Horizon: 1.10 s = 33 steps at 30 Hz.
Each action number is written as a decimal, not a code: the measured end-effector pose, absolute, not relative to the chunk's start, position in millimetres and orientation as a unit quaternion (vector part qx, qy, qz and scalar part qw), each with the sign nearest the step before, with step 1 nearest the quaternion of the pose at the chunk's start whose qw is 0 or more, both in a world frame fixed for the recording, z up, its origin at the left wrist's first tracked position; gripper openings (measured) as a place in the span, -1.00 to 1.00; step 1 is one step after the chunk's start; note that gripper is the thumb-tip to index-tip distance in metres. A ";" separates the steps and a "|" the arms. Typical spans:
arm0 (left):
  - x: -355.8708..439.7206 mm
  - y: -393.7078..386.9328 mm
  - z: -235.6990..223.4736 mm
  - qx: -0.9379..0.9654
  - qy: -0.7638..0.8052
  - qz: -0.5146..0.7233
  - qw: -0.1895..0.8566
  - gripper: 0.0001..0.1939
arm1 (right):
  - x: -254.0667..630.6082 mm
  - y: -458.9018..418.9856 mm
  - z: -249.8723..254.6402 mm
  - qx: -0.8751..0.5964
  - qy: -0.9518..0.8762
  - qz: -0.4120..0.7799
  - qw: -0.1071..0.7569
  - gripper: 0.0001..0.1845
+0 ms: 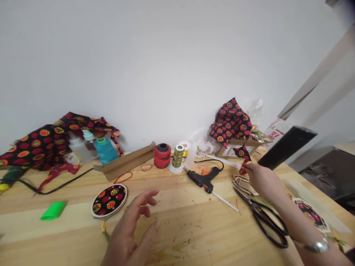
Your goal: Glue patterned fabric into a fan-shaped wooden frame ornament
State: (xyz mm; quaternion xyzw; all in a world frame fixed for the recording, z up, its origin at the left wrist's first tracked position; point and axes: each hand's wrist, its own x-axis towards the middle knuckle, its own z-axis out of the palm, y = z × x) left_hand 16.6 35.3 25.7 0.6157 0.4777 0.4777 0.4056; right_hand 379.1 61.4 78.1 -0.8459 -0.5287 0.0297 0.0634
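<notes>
My left hand (130, 232) is over the table with its fingers apart and nothing in it. Beside it lies a round wood-rimmed piece (109, 199) covered in black fabric with red, orange and green motifs, a tassel partly hidden below. My right hand (262, 181) reaches to the right side, fingertips pinched on the end of a patterned fabric scrap (242, 152). Under that forearm rest black-handled scissors (266, 218) and thin wooden cut-out frames (242, 184). A second fabric-covered piece (310, 214) is partly hidden by the arm.
A black glue gun (203, 179) with a white glue stick lies mid-table. Behind it stand red thread (162, 155) and olive thread (178, 157). Leftward are a cardboard strip (127, 162), teal thread (105, 151) and a green tube (53, 210). A black cylinder (288, 146) leans at right.
</notes>
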 end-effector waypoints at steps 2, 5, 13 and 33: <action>18.4 34.9 24.5 0.607 0.470 0.476 0.430 -0.56 | 351.1 45.7 80.1 -0.806 -0.576 0.069 0.120 -0.69; 20.9 35.6 24.2 0.578 0.433 0.472 0.506 -0.53 | 292.3 24.1 78.0 -0.704 -0.658 0.186 0.194 -0.69; 20.2 43.3 35.3 0.494 0.436 0.308 0.686 -0.58 | 200.8 17.9 60.3 -0.521 -0.658 0.454 0.300 -0.69; 24.7 44.5 28.7 0.457 0.490 0.302 0.678 -0.52 | 385.2 40.8 61.4 -0.797 -0.601 -0.011 -0.060 -0.73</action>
